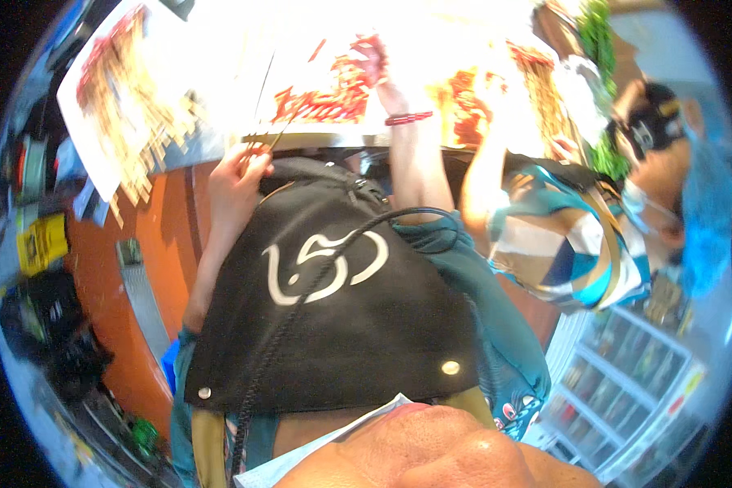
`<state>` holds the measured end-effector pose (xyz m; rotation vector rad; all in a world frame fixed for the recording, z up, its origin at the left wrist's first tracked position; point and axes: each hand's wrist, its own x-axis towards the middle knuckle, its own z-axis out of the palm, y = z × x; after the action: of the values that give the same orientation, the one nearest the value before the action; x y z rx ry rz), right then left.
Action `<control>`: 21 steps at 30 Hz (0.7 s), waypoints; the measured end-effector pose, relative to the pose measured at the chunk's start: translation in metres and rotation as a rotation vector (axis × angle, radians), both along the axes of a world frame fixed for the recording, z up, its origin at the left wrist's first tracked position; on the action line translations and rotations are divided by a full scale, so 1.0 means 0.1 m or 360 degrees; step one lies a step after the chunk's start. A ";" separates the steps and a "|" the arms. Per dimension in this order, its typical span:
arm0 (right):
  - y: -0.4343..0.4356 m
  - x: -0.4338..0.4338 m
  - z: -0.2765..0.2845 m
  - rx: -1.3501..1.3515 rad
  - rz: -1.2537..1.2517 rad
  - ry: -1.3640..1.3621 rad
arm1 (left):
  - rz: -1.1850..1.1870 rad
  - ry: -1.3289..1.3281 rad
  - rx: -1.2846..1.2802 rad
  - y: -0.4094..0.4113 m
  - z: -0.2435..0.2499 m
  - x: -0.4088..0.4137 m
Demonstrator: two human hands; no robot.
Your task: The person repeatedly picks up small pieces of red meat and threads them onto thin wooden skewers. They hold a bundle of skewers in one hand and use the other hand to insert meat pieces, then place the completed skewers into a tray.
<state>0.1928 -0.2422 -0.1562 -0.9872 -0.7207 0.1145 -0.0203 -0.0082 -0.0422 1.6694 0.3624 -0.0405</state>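
Observation:
My left hand (pixel 242 168) holds several thin wooden skewers (pixel 274 137) at the table's near edge. My right hand (pixel 373 61), with a red bracelet at the wrist, reaches over the table onto a heap of red pieces (pixel 326 100), which look like cut meat. Glare and blur hide whether its fingers grip a piece. To the left lies a large pile of loaded skewers (pixel 128 104), red ends away from me and bare sticks towards me.
A co-worker's arm (pixel 485 165) reaches over the table close on my right, by another red heap (pixel 466 110) and more skewers (pixel 540 97). Green leafy vegetables (pixel 598 49) lie at the far right. Another person in a dark cap (pixel 656 122) is beyond. A glass-fronted cabinet (pixel 622 372) stands at lower right.

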 end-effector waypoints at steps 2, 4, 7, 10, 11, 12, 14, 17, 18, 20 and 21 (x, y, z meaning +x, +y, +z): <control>0.30 -0.27 0.59 -0.0002 -0.0048 0.0688 | 0.0051 0.0148 0.0152 0.01 0.04 -0.03; 0.32 -0.34 0.80 0.0009 -0.0261 0.0870 | 0.0019 0.0212 0.0178 0.00 0.10 -0.02; 0.36 -0.54 1.21 -0.0079 -0.0416 0.0938 | 0.0005 0.0130 -0.0072 0.02 -0.06 -0.03; 0.29 -0.51 1.17 -0.0006 -0.0414 0.0889 | -0.0015 0.0126 -0.0176 -0.03 -0.05 -0.01; 0.28 -0.53 1.16 -0.0023 -0.0433 0.0885 | -0.0019 0.0121 -0.0154 -0.04 -0.05 -0.02; 0.28 -0.54 1.18 -0.0047 -0.0449 0.0870 | -0.0020 0.0107 -0.0140 -0.04 -0.05 0.00; 0.28 -0.56 1.21 -0.0091 -0.0450 0.0852 | -0.0006 0.0122 -0.0165 -0.06 -0.03 -0.02; 0.27 -0.57 1.25 -0.0117 -0.0420 0.0856 | 0.0008 0.0116 -0.0227 -0.07 -0.03 -0.01; 0.27 -0.57 1.26 -0.0115 -0.0417 0.0860 | 0.0009 0.0114 -0.0246 -0.10 0.01 0.01; 0.29 -0.59 1.24 -0.0124 -0.0386 0.0879 | 0.0019 0.0119 -0.0268 -0.13 0.02 0.02; 0.30 -0.59 1.25 -0.0139 -0.0359 0.0886 | 0.0028 0.0117 -0.0274 -0.13 0.02 0.02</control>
<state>0.1337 -0.2119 -0.0312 -1.0498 -0.0943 0.2139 -0.0179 -0.0213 -0.0402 1.4970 0.4175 -0.1174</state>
